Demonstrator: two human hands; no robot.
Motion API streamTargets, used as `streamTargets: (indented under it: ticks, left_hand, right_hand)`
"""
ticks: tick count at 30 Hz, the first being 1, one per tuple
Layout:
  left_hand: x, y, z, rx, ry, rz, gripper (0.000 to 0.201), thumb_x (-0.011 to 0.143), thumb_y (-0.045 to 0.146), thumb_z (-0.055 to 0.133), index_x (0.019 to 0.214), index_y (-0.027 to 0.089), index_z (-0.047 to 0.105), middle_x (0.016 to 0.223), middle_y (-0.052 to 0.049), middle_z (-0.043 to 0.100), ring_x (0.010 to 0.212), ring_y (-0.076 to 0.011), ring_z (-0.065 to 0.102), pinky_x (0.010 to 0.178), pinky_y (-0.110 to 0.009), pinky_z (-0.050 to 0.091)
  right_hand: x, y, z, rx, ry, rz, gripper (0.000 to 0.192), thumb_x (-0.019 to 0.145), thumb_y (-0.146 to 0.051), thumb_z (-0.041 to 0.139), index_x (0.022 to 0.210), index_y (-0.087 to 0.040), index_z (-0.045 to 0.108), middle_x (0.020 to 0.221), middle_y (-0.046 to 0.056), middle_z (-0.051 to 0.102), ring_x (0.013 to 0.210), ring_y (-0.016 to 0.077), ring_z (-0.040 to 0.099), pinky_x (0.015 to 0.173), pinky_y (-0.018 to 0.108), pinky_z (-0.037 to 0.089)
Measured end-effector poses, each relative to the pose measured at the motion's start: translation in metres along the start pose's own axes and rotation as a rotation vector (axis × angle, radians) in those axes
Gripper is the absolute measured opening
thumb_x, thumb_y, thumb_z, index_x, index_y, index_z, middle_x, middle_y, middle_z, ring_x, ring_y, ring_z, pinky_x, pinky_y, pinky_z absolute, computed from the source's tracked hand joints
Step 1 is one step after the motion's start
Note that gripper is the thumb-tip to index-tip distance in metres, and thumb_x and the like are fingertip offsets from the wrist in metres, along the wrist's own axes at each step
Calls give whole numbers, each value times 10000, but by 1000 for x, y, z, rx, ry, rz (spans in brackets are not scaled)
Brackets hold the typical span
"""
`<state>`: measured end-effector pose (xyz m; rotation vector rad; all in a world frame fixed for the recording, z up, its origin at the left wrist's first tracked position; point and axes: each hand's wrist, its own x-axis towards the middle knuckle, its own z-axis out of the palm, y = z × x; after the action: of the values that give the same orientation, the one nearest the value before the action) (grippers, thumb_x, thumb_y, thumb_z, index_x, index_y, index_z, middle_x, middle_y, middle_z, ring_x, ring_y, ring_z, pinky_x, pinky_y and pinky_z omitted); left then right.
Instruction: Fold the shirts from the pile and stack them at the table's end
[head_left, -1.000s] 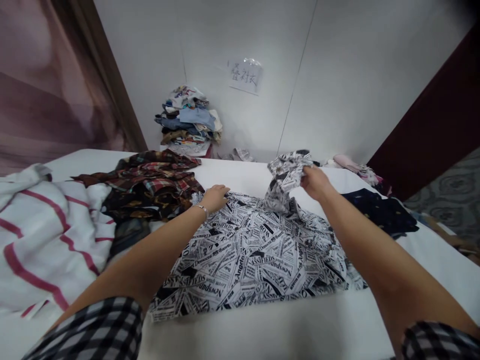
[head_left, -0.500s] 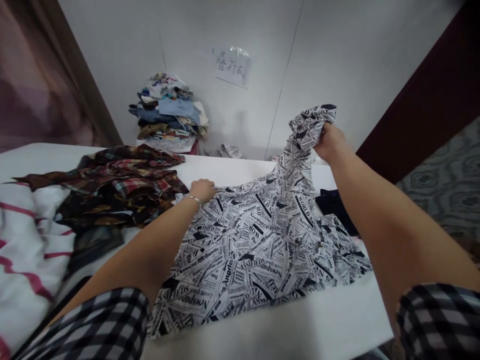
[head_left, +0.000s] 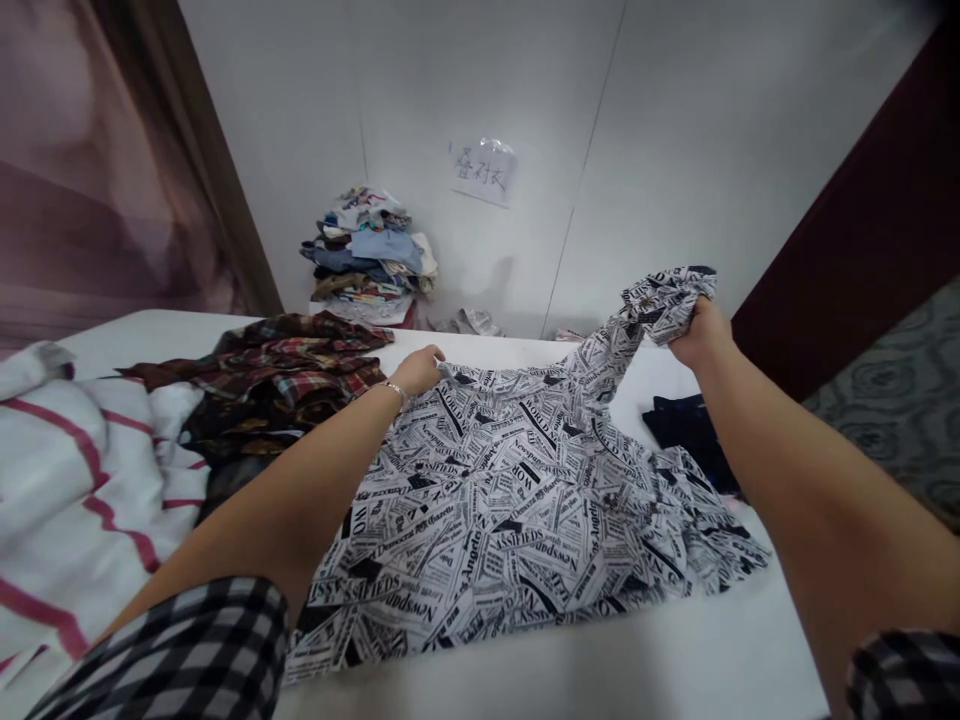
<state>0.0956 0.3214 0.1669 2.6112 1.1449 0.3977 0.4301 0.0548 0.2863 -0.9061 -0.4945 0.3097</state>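
Note:
A black-and-white newspaper-print shirt (head_left: 495, 500) lies spread over the white table in front of me. My left hand (head_left: 420, 372) pinches its far edge at the upper left; a thin bracelet circles that wrist. Raised at the far right, my right hand (head_left: 702, 330) is closed around a bunched part of the same shirt, which stretches up off the table. The shirt's right part lies crumpled below my right forearm. My fingertips are partly hidden by cloth.
On the left lie a white garment with pink stripes (head_left: 82, 490) and a plaid shirt (head_left: 300, 355). Dark folded cloth (head_left: 686, 430) rests at the right. Behind the table (head_left: 172, 330) stands a tall clothes pile (head_left: 375, 250). A paper sign (head_left: 484, 172) hangs on the wall.
The view has shifted, so the scene sits lower and further right. My right hand has moved outward and down with the bunched cloth, drawing the shirt's far edge straighter. My left hand keeps its hold.

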Motion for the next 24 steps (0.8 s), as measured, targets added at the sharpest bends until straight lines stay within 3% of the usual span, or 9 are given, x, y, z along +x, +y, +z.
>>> streamTargets:
  ticks: [3, 6, 10, 13, 16, 20, 24]
  left_hand:
    - [-7, 3, -12, 15, 11, 72, 505, 697, 80, 531, 1185, 178, 614, 1167, -81, 664, 1059, -210, 613, 893, -262, 455]
    - [-29, 1, -19, 61, 20, 178, 558, 674, 56, 521, 1204, 195, 624, 1251, -78, 614, 1136, -221, 576, 968, -264, 422]
    - [-81, -4, -18, 241, -15, 347, 334, 738, 87, 462, 965, 180, 688, 1017, -86, 646, 965, -220, 614, 878, -308, 460]
    - [-127, -11, -7, 325, -47, 461, 240, 737, 53, 443, 796, 167, 646, 873, -88, 616, 859, -215, 596, 801, -331, 457]
    - [-166, -20, 9, 308, -78, 552, 262, 715, 1, 428, 791, 171, 612, 886, -97, 616, 880, -231, 582, 797, -357, 442]
    - [-194, -26, 20, 243, -174, 504, 319, 656, -35, 428, 822, 186, 585, 956, -85, 631, 929, -226, 589, 846, -361, 417]
    - [-198, -23, 10, 167, -253, 392, 208, 662, 76, 508, 827, 200, 539, 900, -64, 627, 857, -227, 587, 775, -345, 411]
  right_hand:
    - [-20, -19, -1, 56, 72, 102, 326, 902, -140, 347, 966, -187, 663, 792, 45, 736, 965, 168, 674, 954, 408, 497]
    - [-50, -38, -17, 59, 38, 91, 362, 900, -147, 339, 1017, -175, 680, 898, 74, 753, 1014, 174, 661, 985, 409, 468]
    - [-109, -59, -54, 1, -3, 55, 361, 887, -198, 376, 1030, -197, 707, 1088, 94, 729, 1094, 196, 638, 1036, 420, 435]
    - [-160, -63, -87, -90, 80, 110, 329, 880, -248, 410, 989, -226, 720, 1145, 82, 712, 1120, 208, 632, 1067, 417, 420]
    - [-204, -54, -122, -181, 172, 217, 276, 843, -280, 461, 939, -252, 718, 1083, 64, 733, 1090, 227, 653, 1055, 444, 441]
    - [-240, -36, -162, -245, 224, 396, 223, 788, -320, 517, 885, -265, 711, 941, 61, 760, 1068, 264, 666, 991, 485, 497]
    - [-254, -29, -180, -257, 234, 400, 228, 765, -343, 548, 909, -271, 710, 945, 49, 763, 1072, 268, 666, 950, 466, 528]
